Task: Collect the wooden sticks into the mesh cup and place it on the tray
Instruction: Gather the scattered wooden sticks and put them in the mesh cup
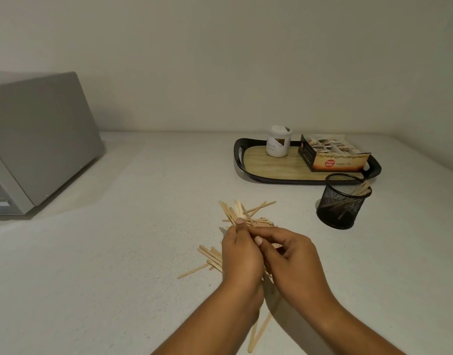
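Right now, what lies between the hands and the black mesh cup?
Head view: only bare pale countertop separates the right hand from the black mesh cup; the loose wooden sticks lie further left.

You're standing at a pantry-like counter (117,252): tea box (332,156) and jar (277,142) sitting on a tray (239,155) beyond your right hand (294,262), grey appliance (38,139) far left.

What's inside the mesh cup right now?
A few wooden sticks lean against the right rim of the mesh cup, with more showing dimly through the mesh lower down. Their count and the cup's bottom can't be made out.
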